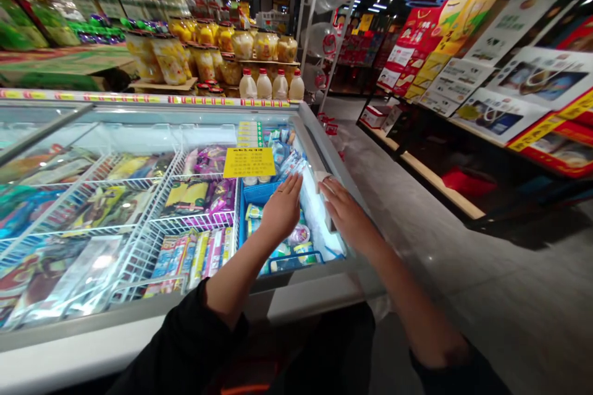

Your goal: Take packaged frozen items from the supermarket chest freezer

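Note:
My left hand (281, 208) reaches over the right end of a chest freezer (324, 293), palm down with fingers stretched out and close together. Beneath it lie a blue basket (241, 216) of ice cream cups and tubs (299, 234) and blue-white wrapped packs (291, 163). I cannot tell whether it touches the glass or anything inside. My right hand (345, 213) lies along the freezer's right rim (331, 157), its fingers extended beside a pale strip (321, 178) on the inner edge. Neither hand visibly holds anything. A yellow sign (249, 163) lies left of my left hand.
White wire baskets (139, 228) of packaged frozen food fill the freezer's left side. Behind stand white bottles with red caps (264, 85) and jars of yellow fruit (266, 46). Right of the grey floor (445, 296), a low shelf (440, 182) carries gift boxes (546, 83).

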Demonstrator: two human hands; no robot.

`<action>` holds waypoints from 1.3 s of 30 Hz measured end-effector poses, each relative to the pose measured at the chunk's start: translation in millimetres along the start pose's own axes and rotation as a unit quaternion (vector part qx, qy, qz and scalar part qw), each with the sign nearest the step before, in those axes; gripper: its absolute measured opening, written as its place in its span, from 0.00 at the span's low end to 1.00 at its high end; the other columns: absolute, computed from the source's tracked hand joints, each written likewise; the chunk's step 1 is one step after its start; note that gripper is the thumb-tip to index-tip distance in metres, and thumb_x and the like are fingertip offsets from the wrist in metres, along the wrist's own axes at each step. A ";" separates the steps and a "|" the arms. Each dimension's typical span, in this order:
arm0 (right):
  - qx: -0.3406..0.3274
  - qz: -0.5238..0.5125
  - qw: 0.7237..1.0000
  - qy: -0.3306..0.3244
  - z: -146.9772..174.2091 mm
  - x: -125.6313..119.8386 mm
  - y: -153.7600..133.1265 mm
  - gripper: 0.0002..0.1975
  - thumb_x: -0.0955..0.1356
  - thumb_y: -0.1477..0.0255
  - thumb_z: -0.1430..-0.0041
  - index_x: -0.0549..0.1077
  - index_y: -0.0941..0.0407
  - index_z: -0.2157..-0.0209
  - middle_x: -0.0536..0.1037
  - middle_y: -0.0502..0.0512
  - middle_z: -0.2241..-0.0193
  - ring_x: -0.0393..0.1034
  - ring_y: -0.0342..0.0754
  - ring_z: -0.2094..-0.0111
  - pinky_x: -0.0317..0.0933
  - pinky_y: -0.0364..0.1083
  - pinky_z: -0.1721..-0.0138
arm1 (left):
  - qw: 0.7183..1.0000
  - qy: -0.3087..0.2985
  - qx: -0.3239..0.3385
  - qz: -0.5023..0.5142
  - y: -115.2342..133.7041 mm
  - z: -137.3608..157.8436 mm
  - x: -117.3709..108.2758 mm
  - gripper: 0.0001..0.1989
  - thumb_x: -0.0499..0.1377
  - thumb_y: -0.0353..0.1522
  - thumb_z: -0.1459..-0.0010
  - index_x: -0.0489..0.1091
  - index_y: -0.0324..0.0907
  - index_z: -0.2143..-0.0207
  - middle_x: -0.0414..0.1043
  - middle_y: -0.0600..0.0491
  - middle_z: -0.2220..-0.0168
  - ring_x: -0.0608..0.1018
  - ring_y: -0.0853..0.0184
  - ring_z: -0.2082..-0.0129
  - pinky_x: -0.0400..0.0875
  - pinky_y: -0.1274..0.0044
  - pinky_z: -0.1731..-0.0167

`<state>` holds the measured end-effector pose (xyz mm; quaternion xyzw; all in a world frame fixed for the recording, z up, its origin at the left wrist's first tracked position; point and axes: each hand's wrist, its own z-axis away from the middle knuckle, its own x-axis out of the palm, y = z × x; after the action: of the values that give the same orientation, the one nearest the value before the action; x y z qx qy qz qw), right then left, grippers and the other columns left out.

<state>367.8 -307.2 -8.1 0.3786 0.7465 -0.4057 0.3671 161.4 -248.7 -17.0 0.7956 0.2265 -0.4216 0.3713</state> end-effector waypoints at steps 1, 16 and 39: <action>-0.001 0.003 1.000 -0.005 14.0 -3.1 -4.2 0.27 0.56 0.69 0.24 0.59 0.48 0.28 0.62 0.57 0.28 0.49 0.53 0.25 0.49 0.61 0.26 | 1.000 0.008 -0.002 0.007 1.2 -0.4 0.5 0.29 0.45 0.23 0.30 0.56 0.35 0.28 0.56 0.41 0.26 0.58 0.59 0.26 0.59 0.60 0.29; 0.015 -0.021 0.999 -0.020 -98.4 17.1 42.7 0.28 0.56 0.73 0.29 0.64 0.56 0.30 0.64 0.61 0.29 0.52 0.51 0.26 0.48 0.60 0.26 | 0.999 0.025 0.003 0.021 -1.2 -7.0 -6.6 0.31 0.46 0.21 0.33 0.57 0.34 0.29 0.57 0.40 0.27 0.57 0.60 0.25 0.57 0.63 0.27; -0.008 -0.028 0.999 -0.036 -98.0 9.3 49.6 0.26 0.58 0.73 0.28 0.69 0.54 0.33 0.68 0.59 0.31 0.57 0.52 0.28 0.51 0.60 0.27 | 0.999 0.026 -0.006 0.025 -19.5 -15.7 -8.2 0.31 0.47 0.22 0.33 0.60 0.38 0.29 0.61 0.43 0.28 0.62 0.61 0.27 0.61 0.62 0.29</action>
<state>382.9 -199.1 7.1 0.3402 0.7463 -0.4232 0.3850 151.7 -224.8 -12.1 0.8097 0.2184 -0.3897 0.3806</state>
